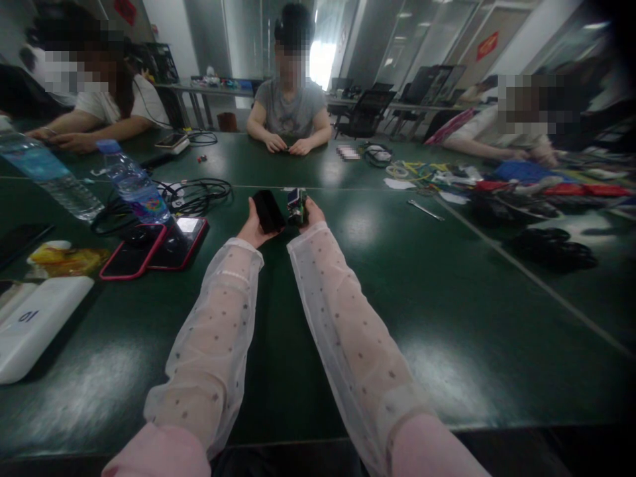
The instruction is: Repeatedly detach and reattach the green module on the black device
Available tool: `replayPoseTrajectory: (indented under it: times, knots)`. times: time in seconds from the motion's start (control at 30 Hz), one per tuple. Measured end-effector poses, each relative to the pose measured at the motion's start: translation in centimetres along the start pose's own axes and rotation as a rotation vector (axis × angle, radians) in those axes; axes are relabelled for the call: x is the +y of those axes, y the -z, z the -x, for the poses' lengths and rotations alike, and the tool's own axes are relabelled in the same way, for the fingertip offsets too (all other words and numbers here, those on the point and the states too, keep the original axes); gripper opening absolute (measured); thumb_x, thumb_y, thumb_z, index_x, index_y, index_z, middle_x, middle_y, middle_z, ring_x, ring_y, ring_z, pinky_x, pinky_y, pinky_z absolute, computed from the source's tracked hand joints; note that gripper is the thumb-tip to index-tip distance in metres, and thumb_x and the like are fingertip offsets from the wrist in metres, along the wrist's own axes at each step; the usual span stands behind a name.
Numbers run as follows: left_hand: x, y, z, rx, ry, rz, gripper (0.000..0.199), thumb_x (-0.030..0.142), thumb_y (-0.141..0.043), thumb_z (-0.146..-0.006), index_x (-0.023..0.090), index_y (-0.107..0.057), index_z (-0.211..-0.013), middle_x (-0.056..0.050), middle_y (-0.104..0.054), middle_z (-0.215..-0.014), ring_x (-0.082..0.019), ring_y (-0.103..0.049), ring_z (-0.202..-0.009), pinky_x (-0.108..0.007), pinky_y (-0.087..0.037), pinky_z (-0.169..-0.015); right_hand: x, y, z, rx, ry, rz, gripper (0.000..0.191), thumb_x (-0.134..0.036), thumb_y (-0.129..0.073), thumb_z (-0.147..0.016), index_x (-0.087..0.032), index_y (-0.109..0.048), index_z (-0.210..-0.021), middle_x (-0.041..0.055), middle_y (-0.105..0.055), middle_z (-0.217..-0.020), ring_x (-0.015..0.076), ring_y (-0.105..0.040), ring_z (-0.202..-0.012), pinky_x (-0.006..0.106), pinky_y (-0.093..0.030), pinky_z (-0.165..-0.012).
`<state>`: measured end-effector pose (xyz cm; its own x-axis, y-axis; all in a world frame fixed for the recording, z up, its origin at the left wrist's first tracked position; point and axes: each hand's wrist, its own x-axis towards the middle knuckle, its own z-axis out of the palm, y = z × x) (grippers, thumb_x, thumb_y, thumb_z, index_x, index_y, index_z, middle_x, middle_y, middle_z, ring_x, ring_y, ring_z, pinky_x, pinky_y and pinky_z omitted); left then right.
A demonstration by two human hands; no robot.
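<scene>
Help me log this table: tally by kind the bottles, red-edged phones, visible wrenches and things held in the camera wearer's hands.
Bottles: 2
Red-edged phones: 2
Wrench: 1
Black object in the left hand: 1
Circuit board in the right hand: 1
Total: 7

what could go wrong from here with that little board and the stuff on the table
The small electronic board in the right hand has exposed parts, so it might be damaged if dropped. It is close to the black box in the left hand and might knock against it. The blue-capped bottle stands by the red-edged phones and could tip onto them.
</scene>
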<state>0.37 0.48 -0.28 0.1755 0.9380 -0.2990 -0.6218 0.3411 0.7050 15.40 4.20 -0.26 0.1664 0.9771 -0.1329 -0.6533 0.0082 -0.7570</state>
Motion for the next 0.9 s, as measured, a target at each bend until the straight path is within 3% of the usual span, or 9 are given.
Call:
replayPoseTrajectory:
  times: [0.13,0.3,0.47,0.73,0.9]
  knots:
    - [-0.1,0.1,0.0,-0.045,-0.021,-0.034,0.082,0.083,-0.032,-0.077,0.02,-0.056,-0.124,-0.015,-0.065,-0.109,-0.028,-0.062,-0.102,-0.043,-0.053,-0.085,-0.4,-1.0,-0.2,0.014,0.131,0.12,0.018,-0.021,-0.06,-0.086,-0.023,-0.066,-0.103,-0.0016,-0.071,-0.094,0.0116,-0.069,-0.087,0.032,-0.056,-0.086]
    - [0.0,-0.1,0.4,-0.146,-0.015,-0.086,0.083,0.082,-0.023,-0.08,0.02,-0.058,-0.123,-0.014,-0.065,-0.112,-0.027,-0.061,-0.101,-0.042,-0.052,-0.086,-0.3,-1.8,0.0,-0.185,0.298,0.324,0.031,-0.028,-0.071,-0.078,-0.024,-0.067,-0.108,0.0037,-0.066,-0.119,0.0187,-0.063,-0.112,0.04,-0.048,-0.103]
    - [0.0,-0.2,0.5,-0.123,-0.012,-0.11,0.081,0.082,-0.023,-0.081,0.02,-0.059,-0.118,-0.013,-0.065,-0.11,-0.026,-0.06,-0.102,-0.039,-0.053,-0.081,0.2,-2.4,0.5,-0.327,0.371,0.406,0.037,-0.032,-0.071,-0.077,-0.027,-0.064,-0.113,0.0039,-0.062,-0.127,0.0214,-0.053,-0.127,0.046,-0.038,-0.112]
    - [0.0,-0.3,0.4,-0.097,-0.009,-0.113,0.08,0.079,-0.022,-0.083,0.017,-0.06,-0.115,-0.013,-0.066,-0.102,-0.027,-0.061,-0.101,-0.038,-0.053,-0.08,0.4,-2.9,1.7,-0.359,0.567,0.678,0.039,-0.032,-0.066,-0.08,-0.026,-0.063,-0.118,0.0028,-0.06,-0.131,0.0211,-0.046,-0.134,0.044,-0.028,-0.118]
    - [0.0,0.0,0.1,-0.113,-0.001,-0.053,0.077,0.079,-0.023,-0.083,0.019,-0.06,-0.114,-0.012,-0.066,-0.102,-0.026,-0.062,-0.099,-0.038,-0.054,-0.079,0.0,-3.5,2.7,-0.408,0.558,0.73,0.039,-0.037,-0.066,-0.082,-0.028,-0.062,-0.12,0.0025,-0.063,-0.127,0.0217,-0.049,-0.131,0.044,-0.031,-0.116]
